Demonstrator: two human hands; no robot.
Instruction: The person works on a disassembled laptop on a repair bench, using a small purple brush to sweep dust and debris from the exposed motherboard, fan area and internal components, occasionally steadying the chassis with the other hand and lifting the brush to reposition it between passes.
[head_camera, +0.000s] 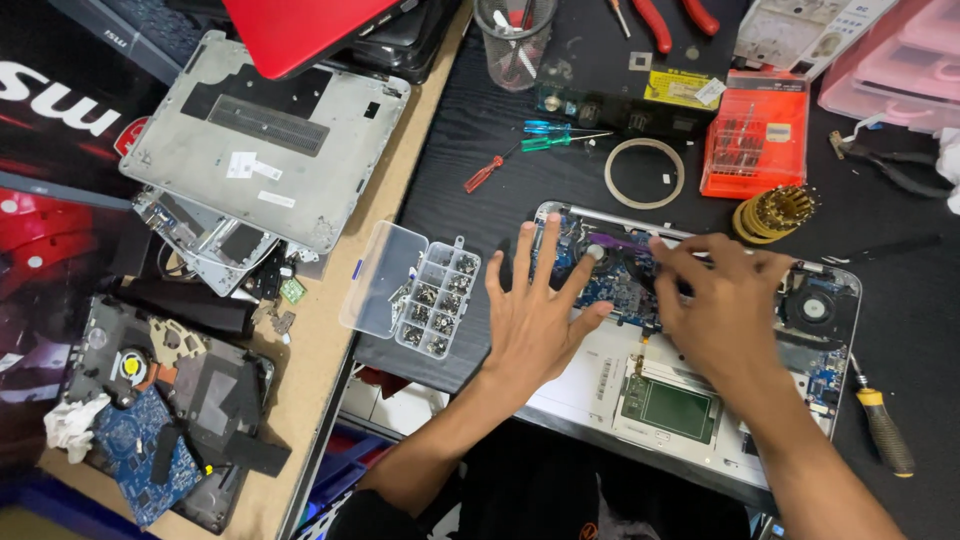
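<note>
1. 2 hands work over the opened laptop (600, 375) on the black mat.
2. Left hand (535, 320) lies flat, fingers spread, holding nothing, steadying the case.
3. Right hand (715, 300) curls over the blue board (600, 280); what it pinches I cannot tell.
4. Best to press lightly and keep clear of the fan (815, 308).
</note>
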